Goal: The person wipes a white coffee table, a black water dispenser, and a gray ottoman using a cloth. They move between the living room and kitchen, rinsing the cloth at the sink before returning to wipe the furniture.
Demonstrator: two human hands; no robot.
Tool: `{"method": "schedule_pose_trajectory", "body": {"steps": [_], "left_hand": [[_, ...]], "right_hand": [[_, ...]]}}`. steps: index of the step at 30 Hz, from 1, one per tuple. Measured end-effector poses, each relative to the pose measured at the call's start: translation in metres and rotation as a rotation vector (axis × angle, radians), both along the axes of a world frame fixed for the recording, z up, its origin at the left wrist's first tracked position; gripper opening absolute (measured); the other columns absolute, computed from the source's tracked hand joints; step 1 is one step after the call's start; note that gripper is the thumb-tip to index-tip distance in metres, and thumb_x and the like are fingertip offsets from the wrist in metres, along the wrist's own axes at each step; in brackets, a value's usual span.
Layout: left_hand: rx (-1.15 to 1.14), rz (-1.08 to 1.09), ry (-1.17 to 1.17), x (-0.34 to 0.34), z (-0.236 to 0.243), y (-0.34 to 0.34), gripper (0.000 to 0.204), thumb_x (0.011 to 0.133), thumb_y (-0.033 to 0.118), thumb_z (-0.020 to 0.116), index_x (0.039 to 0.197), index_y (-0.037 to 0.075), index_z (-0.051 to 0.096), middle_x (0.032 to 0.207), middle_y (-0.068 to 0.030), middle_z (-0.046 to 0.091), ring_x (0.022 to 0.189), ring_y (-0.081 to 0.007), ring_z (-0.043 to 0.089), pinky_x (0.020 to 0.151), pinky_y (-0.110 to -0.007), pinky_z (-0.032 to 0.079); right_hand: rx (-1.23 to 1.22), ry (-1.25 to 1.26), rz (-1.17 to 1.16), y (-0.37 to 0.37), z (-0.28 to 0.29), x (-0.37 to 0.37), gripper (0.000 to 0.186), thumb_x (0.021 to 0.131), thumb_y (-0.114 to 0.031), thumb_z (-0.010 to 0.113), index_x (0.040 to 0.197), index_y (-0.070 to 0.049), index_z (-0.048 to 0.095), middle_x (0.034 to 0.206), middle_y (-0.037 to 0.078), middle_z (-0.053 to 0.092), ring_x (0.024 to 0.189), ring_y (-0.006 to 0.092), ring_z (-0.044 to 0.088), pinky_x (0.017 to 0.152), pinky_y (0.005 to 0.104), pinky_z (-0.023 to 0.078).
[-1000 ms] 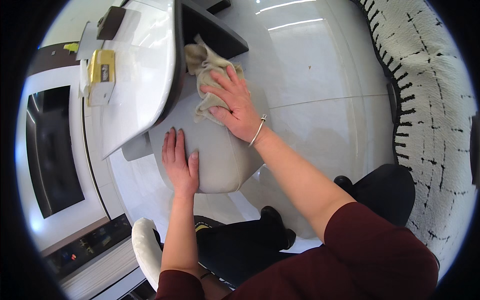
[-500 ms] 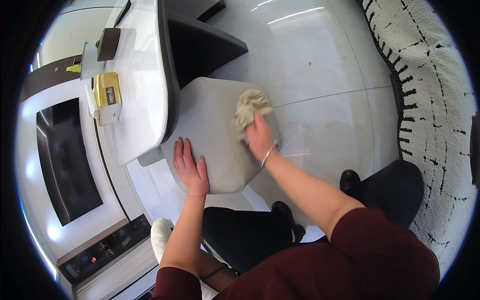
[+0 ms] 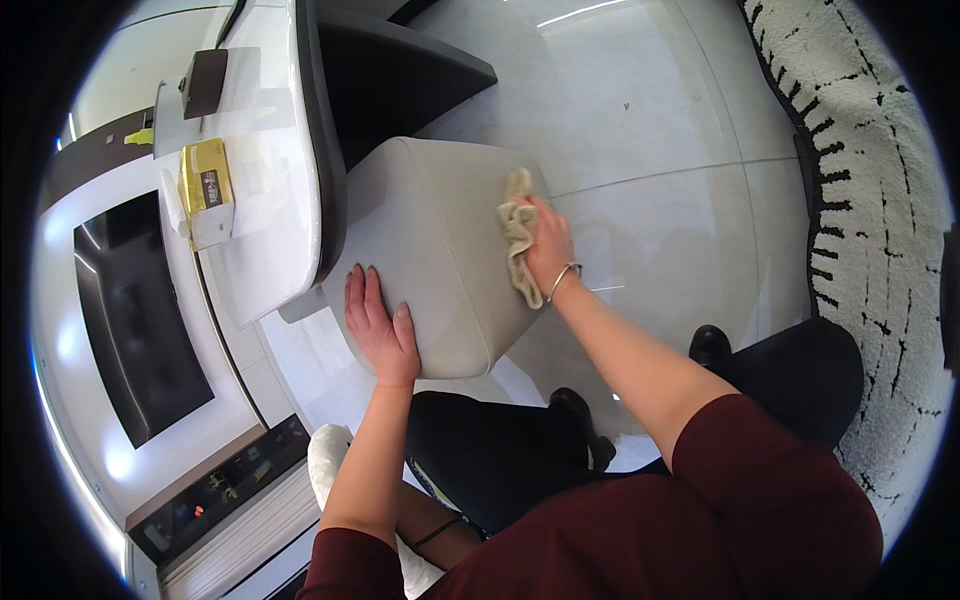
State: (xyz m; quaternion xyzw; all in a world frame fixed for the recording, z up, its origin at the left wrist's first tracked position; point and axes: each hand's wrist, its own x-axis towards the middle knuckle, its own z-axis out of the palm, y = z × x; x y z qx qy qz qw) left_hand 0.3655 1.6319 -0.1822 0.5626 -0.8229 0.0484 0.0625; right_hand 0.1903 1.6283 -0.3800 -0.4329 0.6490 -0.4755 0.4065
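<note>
A pale grey upholstered stool (image 3: 430,220) with rounded corners stands on the floor in front of me. My left hand (image 3: 383,335) lies flat on its top near the close left corner, fingers spread. In my right hand (image 3: 548,245) is a crumpled beige cloth (image 3: 519,250), pressed against the stool's right side near the lower edge. The fingers of that hand curl round the cloth, and its palm side is hidden. A bracelet circles my right wrist.
Left of the stool is a white glossy table (image 3: 270,200) with a dark rim, carrying a yellow tissue pack (image 3: 206,190) and a dark box (image 3: 205,83). A black angular table leg (image 3: 400,85) rises behind. At right lies a white textured cover (image 3: 870,200) with black lines.
My right hand and the cloth have moved right, further down the stool's side. My left hand keeps its place on the stool. The view has shifted slightly.
</note>
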Motion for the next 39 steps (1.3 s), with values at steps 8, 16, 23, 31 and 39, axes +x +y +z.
{"method": "schedule_pose_trajectory", "body": {"steps": [8,16,23,31,39], "left_hand": [[-0.015,-0.007,-0.005,-0.004,0.0,-0.002,0.054,0.092,0.032,0.043,0.138,0.003,0.04,0.143,-0.0166,0.037,0.133,-0.0364,0.032,0.108,-0.047,0.024],[-0.005,0.027,0.024,0.0,-0.003,-0.003,0.054,0.093,0.032,0.042,0.138,0.001,0.039,0.142,-0.0184,0.038,0.131,-0.0376,0.033,0.108,-0.047,0.025],[-0.013,-0.04,0.032,-0.014,-0.004,-0.013,0.053,0.092,0.03,0.044,0.137,0.001,0.04,0.141,-0.0195,0.039,0.131,-0.0381,0.034,0.108,-0.047,0.026],[-0.02,-0.007,0.016,0.0,-0.001,-0.004,0.052,0.092,0.029,0.046,0.136,0.003,0.041,0.141,-0.0184,0.039,0.131,-0.0372,0.035,0.107,-0.047,0.026],[-0.017,0.01,-0.002,0.01,-0.002,0.001,0.054,0.088,0.029,0.049,0.136,0.004,0.042,0.143,-0.0176,0.037,0.132,-0.0374,0.033,0.108,-0.048,0.025]], "right_hand": [[0.621,-0.284,0.032,0.018,-0.047,-0.005,0.032,0.086,-0.021,0.051,0.114,-0.007,0.057,0.108,0.022,0.061,0.104,0.0415,0.052,0.092,0.0466,0.042],[-0.398,-0.209,-0.158,-0.009,0.105,-0.008,0.035,0.085,-0.016,0.058,0.118,-0.007,0.057,0.114,0.018,0.057,0.109,0.0373,0.05,0.094,0.0426,0.04],[-0.074,-0.12,-0.175,-0.061,0.002,-0.018,0.028,0.087,-0.024,0.056,0.112,-0.011,0.059,0.109,0.016,0.062,0.105,0.0379,0.053,0.088,0.0453,0.044],[0.617,-0.239,-0.264,0.049,-0.019,0.031,0.03,0.09,-0.025,0.051,0.108,-0.001,0.056,0.107,0.021,0.061,0.102,0.0403,0.055,0.088,0.0481,0.042],[-0.424,-0.407,-0.072,-0.01,0.112,-0.005,0.034,0.092,-0.016,0.053,0.124,-0.004,0.053,0.121,0.014,0.057,0.114,0.0239,0.052,0.098,0.0326,0.038]]}}
